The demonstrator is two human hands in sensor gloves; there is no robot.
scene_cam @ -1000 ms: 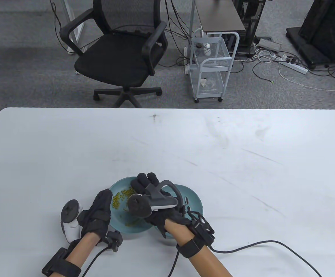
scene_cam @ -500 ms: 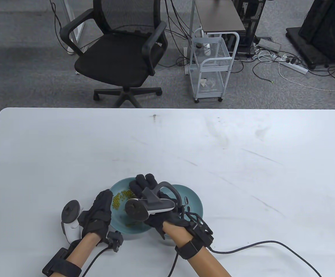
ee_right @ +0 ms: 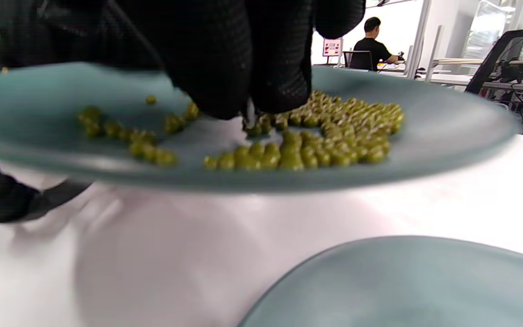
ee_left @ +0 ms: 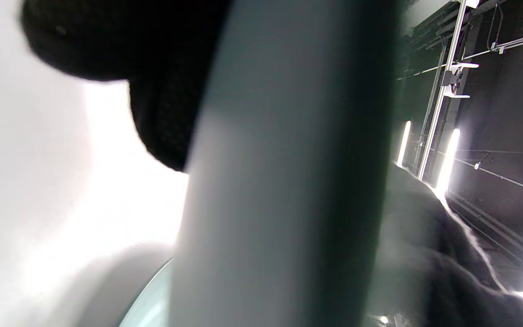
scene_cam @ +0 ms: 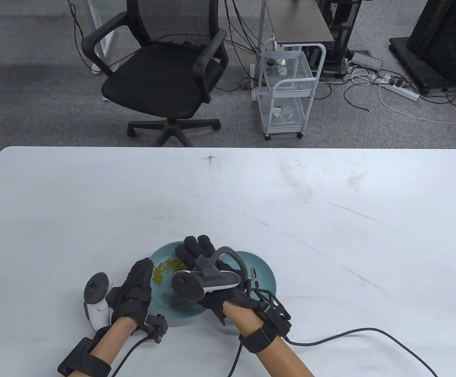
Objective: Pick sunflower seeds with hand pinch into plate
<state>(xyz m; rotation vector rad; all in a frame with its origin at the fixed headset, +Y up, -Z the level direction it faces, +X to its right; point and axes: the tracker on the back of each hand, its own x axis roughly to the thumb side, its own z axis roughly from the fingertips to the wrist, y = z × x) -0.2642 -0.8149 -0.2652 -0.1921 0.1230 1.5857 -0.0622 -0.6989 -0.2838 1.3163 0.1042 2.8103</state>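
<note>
A teal plate point(scene_cam: 161, 251) with small green seeds point(scene_cam: 161, 273) lies near the table's front edge. It also shows in the right wrist view point(ee_right: 447, 150), where the seeds point(ee_right: 329, 141) lie in a loose pile. My right hand point(scene_cam: 192, 254) reaches over this plate, and its fingertips point(ee_right: 225, 100) press together down into the pile. My left hand point(scene_cam: 143, 271) grips the plate's left rim, which is blurred and close in the left wrist view point(ee_left: 279, 181). A second teal plate point(scene_cam: 265, 275) lies just to the right, with no seeds showing on its visible part point(ee_right: 402, 281).
The white table point(scene_cam: 290, 204) stretches far and to both sides. A black cable point(scene_cam: 349, 333) runs from my right wrist across the table's front right. An office chair point(scene_cam: 161, 78) and a white cart point(scene_cam: 289, 90) stand on the floor beyond the table.
My right hand has shifted slightly left and tilted over the seed plate. My left hand and both plates have stayed in place.
</note>
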